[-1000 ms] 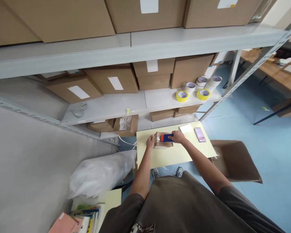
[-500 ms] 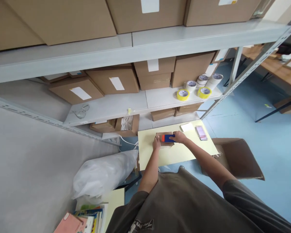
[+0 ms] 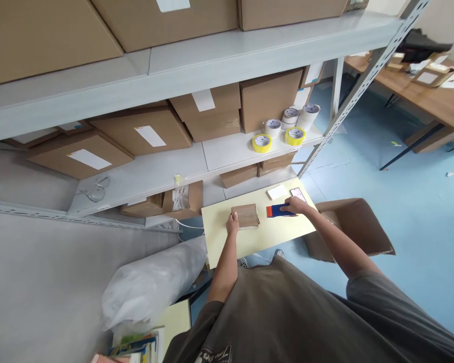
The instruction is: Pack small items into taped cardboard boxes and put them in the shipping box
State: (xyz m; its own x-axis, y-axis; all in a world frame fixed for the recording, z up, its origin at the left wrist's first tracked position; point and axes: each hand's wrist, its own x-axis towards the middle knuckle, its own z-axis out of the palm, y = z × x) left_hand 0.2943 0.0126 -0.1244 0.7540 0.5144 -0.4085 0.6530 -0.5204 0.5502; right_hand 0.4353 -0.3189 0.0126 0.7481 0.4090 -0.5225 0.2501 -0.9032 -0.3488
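Observation:
A small brown cardboard box [image 3: 245, 215] lies flat on a pale yellow table [image 3: 257, 239]. My left hand [image 3: 232, 223] rests against the box's left edge, fingers curled on it. My right hand [image 3: 295, 206] is closed on a blue and orange tape dispenser [image 3: 277, 211], held just right of the box and apart from it. A white card [image 3: 276, 192] and a phone [image 3: 298, 193] lie at the table's far right corner.
Grey metal shelving [image 3: 212, 151] behind the table holds labelled cardboard boxes and several tape rolls [image 3: 283, 132]. An open cardboard carton [image 3: 353, 227] stands on the blue floor at the right. A white plastic sack [image 3: 151, 287] lies left of the table. Wooden desks [image 3: 431, 96] stand far right.
My right hand has drawn the tape dispenser off the top of the box to its right side. My left hand stays at the box's left edge. The view has shifted.

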